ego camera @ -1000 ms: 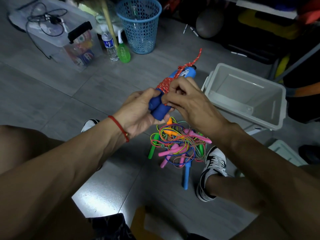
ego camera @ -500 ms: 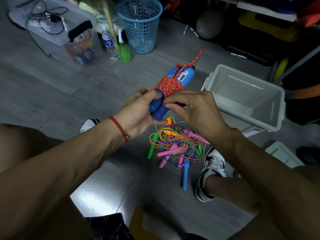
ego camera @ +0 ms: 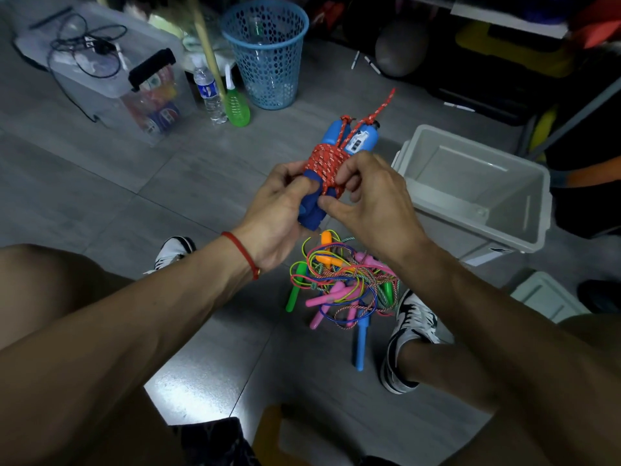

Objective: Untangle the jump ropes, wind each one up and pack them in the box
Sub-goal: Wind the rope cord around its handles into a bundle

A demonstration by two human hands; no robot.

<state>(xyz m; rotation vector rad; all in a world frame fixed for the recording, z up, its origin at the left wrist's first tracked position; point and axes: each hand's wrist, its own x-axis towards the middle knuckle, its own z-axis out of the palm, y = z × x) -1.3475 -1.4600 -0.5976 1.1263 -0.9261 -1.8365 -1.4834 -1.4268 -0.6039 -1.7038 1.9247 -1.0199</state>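
I hold a wound jump rope point(ego camera: 327, 164) at chest height: red speckled cord wrapped tightly round its two blue handles, with a short loose end sticking up to the right. My left hand point(ego camera: 279, 210) grips the dark blue lower ends of the handles. My right hand point(ego camera: 369, 200) pinches the red coils from the right side. Below my hands, on the floor, lies a tangled pile of jump ropes point(ego camera: 342, 280) with pink, green, orange and blue handles. The open grey box point(ego camera: 537, 210) stands to the right, with nothing visible inside.
My two shoes point(ego camera: 408, 334) flank the pile. A blue mesh bin point(ego camera: 267, 52), a water bottle point(ego camera: 209, 90), a green bottle point(ego camera: 235, 105) and a clear lidded storage box point(ego camera: 111, 68) stand at the back left. A white lid point(ego camera: 546, 295) lies at the right.
My right hand has moved from the bottom of the handles up onto the red coils. The bundle has tilted more upright, and the loose end is shorter.
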